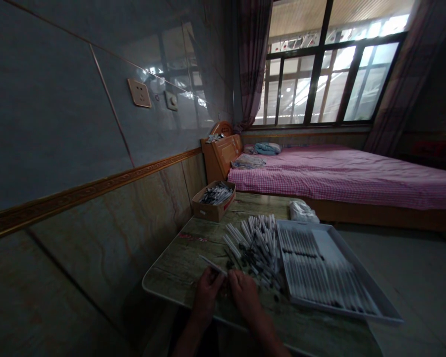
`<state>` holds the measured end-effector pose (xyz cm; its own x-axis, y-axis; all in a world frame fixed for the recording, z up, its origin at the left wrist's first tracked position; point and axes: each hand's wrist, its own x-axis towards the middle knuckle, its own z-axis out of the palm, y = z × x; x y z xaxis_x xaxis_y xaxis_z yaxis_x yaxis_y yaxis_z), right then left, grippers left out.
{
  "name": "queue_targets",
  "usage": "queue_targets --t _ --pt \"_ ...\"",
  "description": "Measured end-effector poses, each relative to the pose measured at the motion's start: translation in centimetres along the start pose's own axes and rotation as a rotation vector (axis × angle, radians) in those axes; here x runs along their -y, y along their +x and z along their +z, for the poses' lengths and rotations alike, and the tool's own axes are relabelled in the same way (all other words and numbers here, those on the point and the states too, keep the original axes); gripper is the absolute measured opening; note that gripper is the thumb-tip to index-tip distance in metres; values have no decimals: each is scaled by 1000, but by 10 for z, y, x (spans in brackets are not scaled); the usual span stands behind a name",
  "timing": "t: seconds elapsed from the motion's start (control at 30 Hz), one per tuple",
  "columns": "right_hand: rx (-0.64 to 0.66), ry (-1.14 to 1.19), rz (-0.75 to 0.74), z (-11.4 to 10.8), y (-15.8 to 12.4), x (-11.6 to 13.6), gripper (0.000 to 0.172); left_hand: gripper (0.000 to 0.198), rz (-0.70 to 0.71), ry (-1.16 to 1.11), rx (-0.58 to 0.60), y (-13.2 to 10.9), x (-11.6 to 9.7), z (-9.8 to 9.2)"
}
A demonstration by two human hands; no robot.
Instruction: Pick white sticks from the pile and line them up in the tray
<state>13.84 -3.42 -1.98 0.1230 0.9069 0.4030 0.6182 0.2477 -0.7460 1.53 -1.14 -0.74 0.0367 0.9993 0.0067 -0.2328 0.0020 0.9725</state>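
Your left hand (206, 297) has a white tube (212, 265) clamped, just above the tabletop (171, 270); your right hand (245, 295) lies beside it, its grip too dim to read, though its fingers look together; the loose heap of tubes (258, 245) sits just ahead; a careless wrist could scatter it against the white tray (306, 225) or over the edge.

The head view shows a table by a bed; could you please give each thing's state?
Left hand, holding a thin white plastic tube
Right hand, curled, beside the left
Loose white tubes, heaped in a pile
White rectangular tray, filled with aligned tubes
Open brown cardboard box, holding more tubes
Pink checked bedsheet, spread flat
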Motion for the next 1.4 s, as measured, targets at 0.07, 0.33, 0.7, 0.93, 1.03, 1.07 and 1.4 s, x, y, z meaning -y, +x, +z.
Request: queue_targets --t 0.07,0.33,0.7,0.93,1.03,1.07,1.4 --pt "-13 48 30 -5 1 6 56 39 14 -2 19 0 -2 -1" --pt "-435 630 407 -49 -26 9 56 6 155 384 236 -11 -3 33" --pt "-625 776 466 -61 -43 -8 54 27 470 1203 643 -8 -3 93" --pt "-587 801 412 -61 -41 -7 51 19 557 1460 730 -5 -10 106" --pt "-589 861 417 -60 -40 -9 52 18 585 1530 735 -4 -7 107" --pt "-602 861 420 -59 -40 -9 53 18 596 1542 730 -4 -5 106" --pt "-602 845 406 -56 -38 -11 54 18 693 1507 751 2 11 104"
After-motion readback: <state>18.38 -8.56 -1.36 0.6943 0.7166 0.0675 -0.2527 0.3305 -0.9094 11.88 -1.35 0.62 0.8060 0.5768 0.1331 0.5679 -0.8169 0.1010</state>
